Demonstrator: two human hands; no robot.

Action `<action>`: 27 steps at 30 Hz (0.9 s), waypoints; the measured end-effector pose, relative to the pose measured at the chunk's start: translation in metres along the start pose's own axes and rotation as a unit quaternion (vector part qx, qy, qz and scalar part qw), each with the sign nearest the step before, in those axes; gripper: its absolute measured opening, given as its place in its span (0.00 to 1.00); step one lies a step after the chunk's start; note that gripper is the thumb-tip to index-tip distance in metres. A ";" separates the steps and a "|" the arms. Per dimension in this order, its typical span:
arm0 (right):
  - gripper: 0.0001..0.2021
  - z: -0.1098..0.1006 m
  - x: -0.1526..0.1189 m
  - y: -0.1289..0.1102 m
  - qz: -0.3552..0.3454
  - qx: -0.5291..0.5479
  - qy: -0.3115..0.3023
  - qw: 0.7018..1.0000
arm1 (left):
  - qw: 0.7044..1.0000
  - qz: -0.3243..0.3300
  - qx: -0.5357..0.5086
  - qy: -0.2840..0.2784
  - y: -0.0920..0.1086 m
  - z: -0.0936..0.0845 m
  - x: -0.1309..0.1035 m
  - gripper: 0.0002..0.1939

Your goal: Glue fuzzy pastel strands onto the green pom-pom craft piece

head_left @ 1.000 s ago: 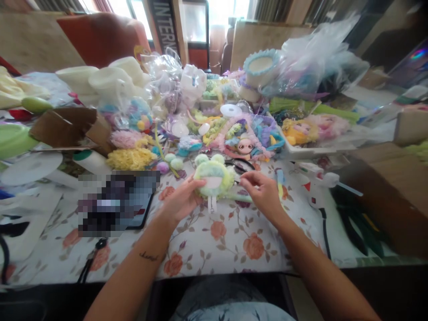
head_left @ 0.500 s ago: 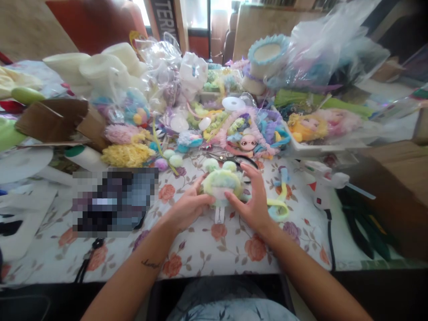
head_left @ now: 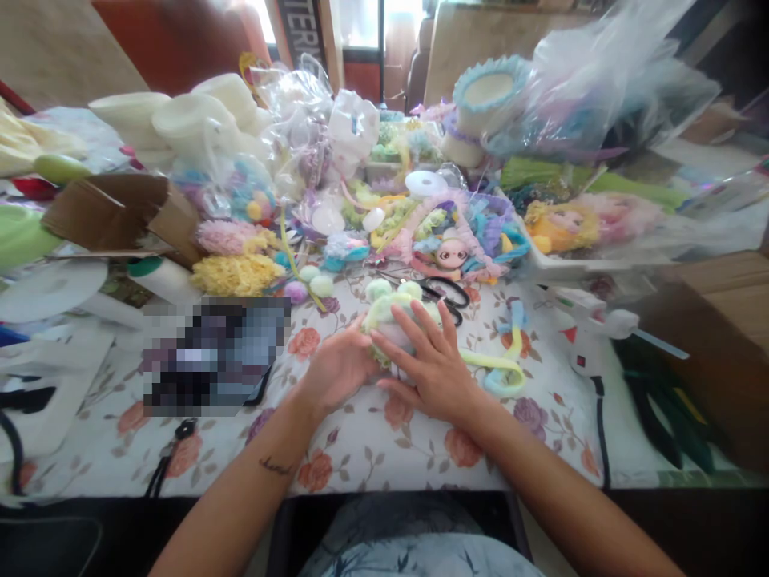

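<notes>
In the head view, a fuzzy, pale green plush piece (head_left: 380,312) is topped by two round pompoms (head_left: 378,288). Its left edge is gripped by the left hand (head_left: 342,365); its front is mostly covered by the right hand (head_left: 436,373), fingers spread. It is held between both hands. Far beyond the grip, "TERN" can be read on a dark banner (head_left: 305,36).

Table (head_left: 637,465) under floral cloth (head_left: 396,461). Landmark: black-handled scissors (head_left: 425,285). Right of scissors: yellow-and-blue strip (head_left: 517,344), looped; farther right, white glue gun (head_left: 582,340). Left: pom-poms (head_left: 321,284); farther left, flat device (head_left: 240,344), blurred.
</notes>
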State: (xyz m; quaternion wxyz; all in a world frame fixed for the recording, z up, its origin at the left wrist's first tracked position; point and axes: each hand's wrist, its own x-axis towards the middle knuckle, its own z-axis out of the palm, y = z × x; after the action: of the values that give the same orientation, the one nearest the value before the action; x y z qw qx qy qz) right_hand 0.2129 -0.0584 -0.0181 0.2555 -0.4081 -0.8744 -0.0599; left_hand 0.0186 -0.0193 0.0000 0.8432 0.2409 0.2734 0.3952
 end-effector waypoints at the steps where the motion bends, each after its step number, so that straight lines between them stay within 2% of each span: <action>1: 0.28 0.001 0.000 0.000 -0.004 0.001 -0.008 1.000 | 1.000 0.002 -0.012 0.004 0.000 0.000 0.001 0.13; 3: 0.27 0.003 0.000 0.000 -0.012 0.006 -0.021 1.000 | 1.000 0.015 -0.008 0.021 -0.002 0.001 0.001 0.12; 5: 0.25 0.004 -0.001 -0.001 -0.019 0.009 -0.028 0.999 | 0.999 0.034 0.015 0.033 -0.005 0.002 0.002 0.18; 7: 0.24 0.005 -0.002 -0.001 -0.038 0.009 -0.013 0.999 | 0.998 0.047 0.025 0.047 -0.007 0.003 0.002 0.25; 9: 0.22 0.004 -0.005 -0.001 -0.056 0.017 0.009 0.998 | 0.996 0.050 0.021 0.067 -0.007 0.004 0.002 0.27; 12: 0.22 0.000 -0.008 0.000 -0.026 0.031 0.041 0.998 | 0.996 0.048 0.021 0.066 -0.004 0.005 0.002 0.25; 14: 0.26 -0.001 -0.007 -0.001 0.019 0.024 0.058 0.998 | 0.997 0.048 0.020 0.048 -0.002 0.005 0.003 0.24; 16: 0.32 -0.001 -0.003 -0.002 0.037 0.011 0.059 0.997 | 0.999 0.031 0.007 0.044 -0.001 0.004 0.004 0.18; 18: 0.33 0.000 0.001 -0.003 0.029 0.004 0.041 0.999 | 0.999 0.000 -0.015 0.049 -0.002 0.003 0.005 0.09; 20: 0.32 0.002 0.004 -0.004 0.015 0.004 0.021 1.000 | 0.998 -0.022 -0.027 0.052 -0.003 0.003 0.005 0.11; 24: 0.29 0.004 0.005 -0.005 0.007 0.004 -0.009 1.000 | 0.998 0.012 -0.006 0.062 -0.006 0.005 0.003 0.06; 27: 0.27 0.007 0.004 -0.005 0.000 0.000 -0.019 1.000 | 0.998 0.019 0.007 0.066 -0.007 0.006 0.003 0.07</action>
State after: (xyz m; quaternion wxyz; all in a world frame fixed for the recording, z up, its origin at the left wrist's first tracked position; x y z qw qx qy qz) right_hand 0.2048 -0.0569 -0.0216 0.2385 -0.4088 -0.8793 -0.0523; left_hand 0.0277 -0.0222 -0.0010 0.8140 0.2257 0.3263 0.4243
